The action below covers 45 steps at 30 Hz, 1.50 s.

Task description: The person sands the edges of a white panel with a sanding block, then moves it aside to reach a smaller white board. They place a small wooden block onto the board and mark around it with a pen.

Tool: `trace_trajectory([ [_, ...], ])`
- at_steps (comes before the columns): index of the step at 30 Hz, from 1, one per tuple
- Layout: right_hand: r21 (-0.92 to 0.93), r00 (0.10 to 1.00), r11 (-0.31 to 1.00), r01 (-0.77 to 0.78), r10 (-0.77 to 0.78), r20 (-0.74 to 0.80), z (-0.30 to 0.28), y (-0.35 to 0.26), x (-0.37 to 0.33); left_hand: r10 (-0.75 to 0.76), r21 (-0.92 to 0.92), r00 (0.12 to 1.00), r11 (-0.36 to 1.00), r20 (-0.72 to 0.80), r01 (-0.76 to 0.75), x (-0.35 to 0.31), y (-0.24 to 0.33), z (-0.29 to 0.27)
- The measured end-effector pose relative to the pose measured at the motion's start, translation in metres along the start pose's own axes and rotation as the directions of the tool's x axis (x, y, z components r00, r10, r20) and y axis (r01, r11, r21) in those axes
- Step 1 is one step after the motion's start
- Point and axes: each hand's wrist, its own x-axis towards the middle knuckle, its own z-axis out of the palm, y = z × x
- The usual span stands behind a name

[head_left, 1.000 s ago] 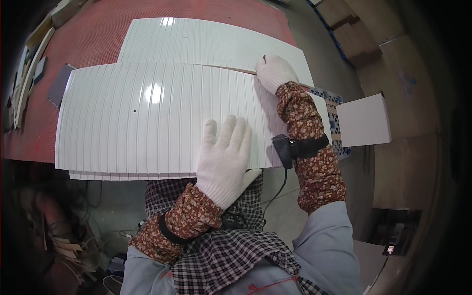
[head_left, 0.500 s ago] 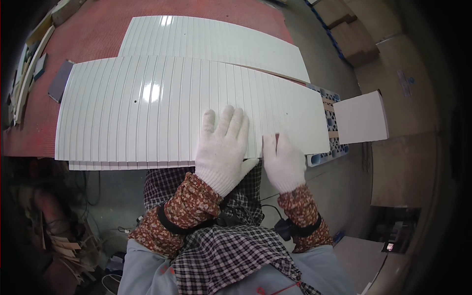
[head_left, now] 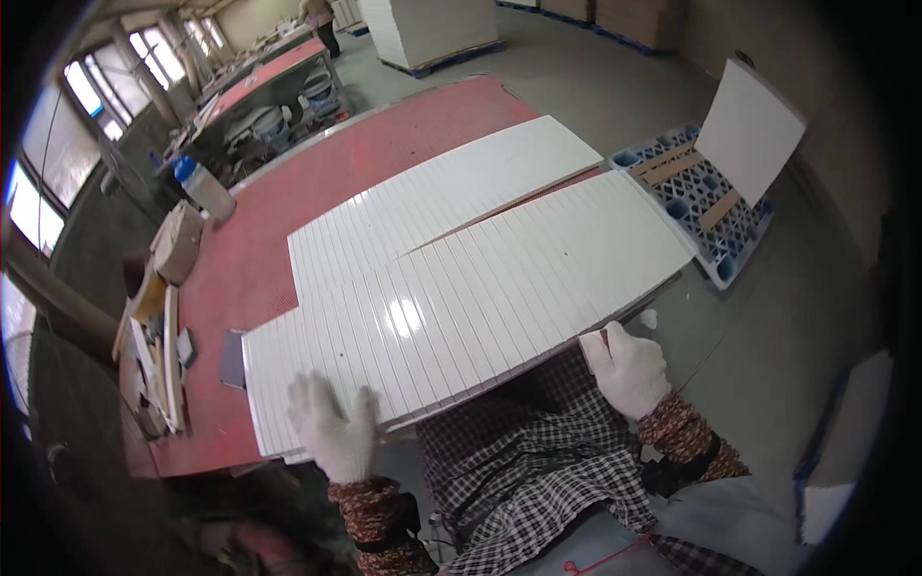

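Note:
A white grooved panel (head_left: 490,302) lies along the near edge of the red-topped table, apparently with another panel under its front edge. My left hand (head_left: 334,429), in a white knit glove, rests with fingers spread on its near left part. My gloved right hand (head_left: 626,370) is closed at the near right edge, pinching a thin reddish-brown piece (head_left: 605,337) that is mostly hidden by the fingers. Behind lies a second white grooved panel (head_left: 447,197), partly overlapped by the nearer one.
The red table (head_left: 254,259) bears a grey flat piece (head_left: 232,360), wood strips (head_left: 173,360) and a blue-capped bottle (head_left: 204,187). To the right, a blue pallet (head_left: 706,178) carries a white board (head_left: 749,130). Wrapped stacks and a person (head_left: 320,21) are farther back.
My view has tilted up and turned, showing more of the room. My left hand has slid toward the panel's left end; my right hand has moved right along the near edge, still pinching the piece.

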Motion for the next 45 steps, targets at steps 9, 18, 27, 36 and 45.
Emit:
trace_trajectory([
  [9,0.144,0.996,0.99,0.004,0.009,-0.085,0.009,0.015,0.02,-0.343,-0.086,0.937,0.933,0.068,0.349,0.043,-0.112,-0.031],
  [18,0.203,0.989,0.97,-0.13,0.142,-0.046,0.003,0.034,0.036,-0.239,0.075,0.957,0.964,-0.162,0.253,0.032,-0.069,-0.019],
  [27,0.192,0.981,0.962,-0.195,0.192,0.03,-0.004,0.053,0.031,-0.24,0.175,0.969,0.953,-0.061,0.248,0.022,-0.022,-0.001],
  [36,-0.026,0.989,0.992,-0.126,0.128,0.075,-0.016,0.053,0.035,-0.054,0.125,0.994,0.99,-0.097,0.067,0.007,0.037,0.017],
  [45,-0.176,0.991,0.984,0.001,0.022,0.133,-0.02,0.044,0.043,0.507,-0.18,0.853,0.857,0.126,-0.483,0.009,0.142,0.054],
])
